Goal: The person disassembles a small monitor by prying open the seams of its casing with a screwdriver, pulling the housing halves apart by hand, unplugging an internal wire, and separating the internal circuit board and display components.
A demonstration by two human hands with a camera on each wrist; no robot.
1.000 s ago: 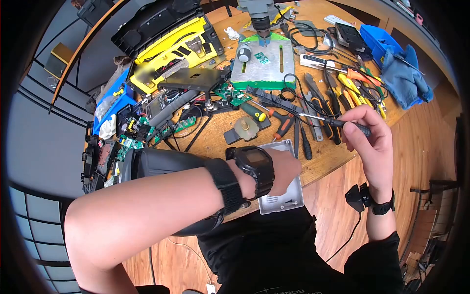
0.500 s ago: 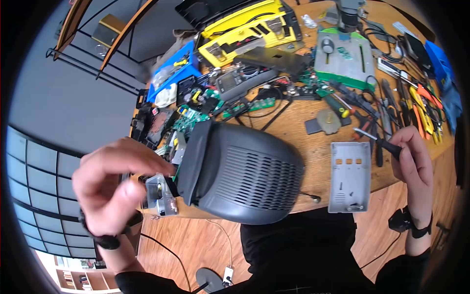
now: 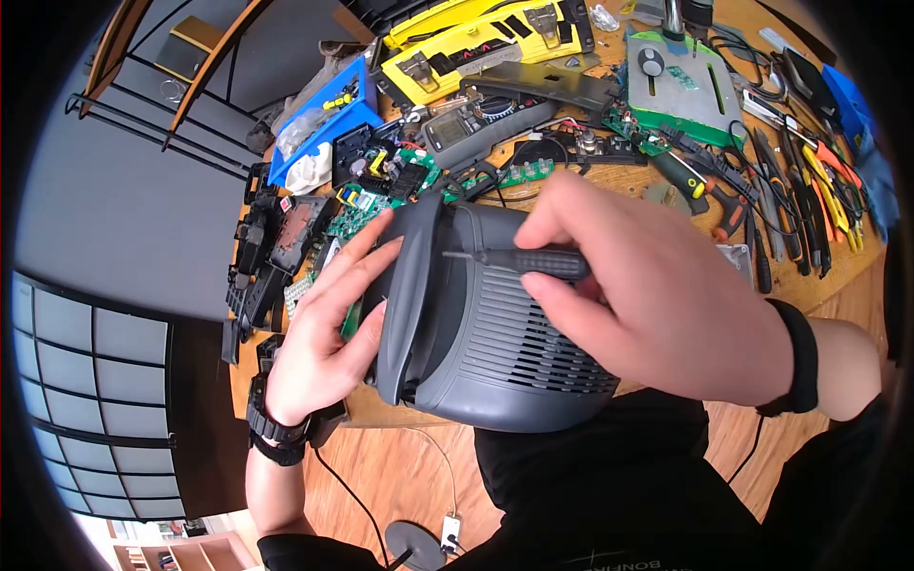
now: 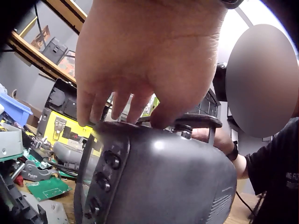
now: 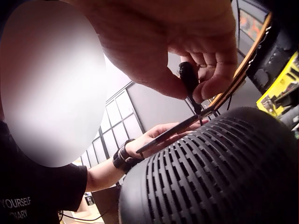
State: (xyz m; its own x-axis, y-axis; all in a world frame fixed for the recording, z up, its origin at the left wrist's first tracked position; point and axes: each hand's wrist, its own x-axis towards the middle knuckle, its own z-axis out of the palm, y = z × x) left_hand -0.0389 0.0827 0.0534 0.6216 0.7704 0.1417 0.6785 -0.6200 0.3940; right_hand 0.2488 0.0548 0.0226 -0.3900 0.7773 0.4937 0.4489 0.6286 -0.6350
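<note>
A dark grey heater-like appliance (image 3: 533, 347) with a slotted casing and a raised handle bar (image 3: 416, 295) sits at the table's front edge. Round knobs (image 4: 103, 181) line one side of it in the left wrist view. My left hand (image 3: 328, 333) rests on the appliance beside the handle, its fingers extended. Between thumb and fingers, my right hand (image 3: 657, 295) pinches a black-handled screwdriver (image 3: 547, 263) over the casing. Its thin shaft points left at the handle bar. In the right wrist view the screwdriver (image 5: 189, 81) stands tip-down, close by the bar.
Circuit boards (image 3: 367, 214) and a multimeter (image 3: 476, 133) crowd the table behind the appliance. A blue bin (image 3: 324, 124) and yellow toolbox (image 3: 486, 52) stand farther back. Pliers (image 3: 804, 190) and a drill stand (image 3: 681, 86) are at right. A grey case corner (image 3: 738, 255) shows past my right hand.
My left hand has swung from the right, over the grey case, to the left and come down on the appliance. My right hand has carried the screwdriver left over the appliance.
</note>
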